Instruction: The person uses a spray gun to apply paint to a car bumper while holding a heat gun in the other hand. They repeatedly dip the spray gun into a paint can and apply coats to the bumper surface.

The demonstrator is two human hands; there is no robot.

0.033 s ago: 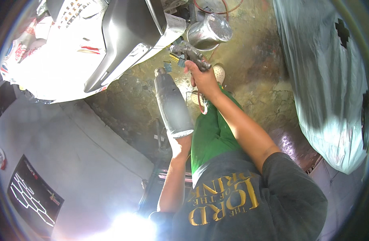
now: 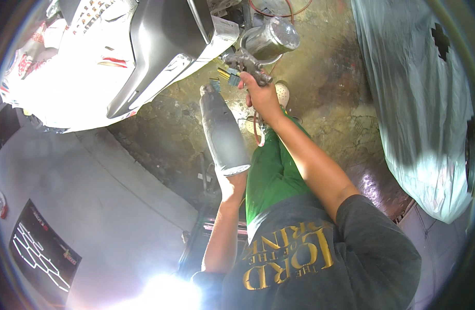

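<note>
Grey metal marks the one spray gun with a round silver cup [image 2: 258, 54] in the head view, gripped around its handle by the right hand [image 2: 262, 95], fingers curled tight, just beside the lower edge of the single glossy grey car body panel [image 2: 167, 49]. One long grey cylindrical tool [image 2: 223, 132] stands upright in the left hand [image 2: 232, 185], which is closed around its lower end, mostly hidden behind it. Around them lie a stained concrete floor [image 2: 330, 88], one pale plastic sheet [image 2: 418, 103] draped at right, white printed masking paper [image 2: 56, 77] at left, and the green trouser leg [image 2: 271, 173] blocking the floor below.
</note>
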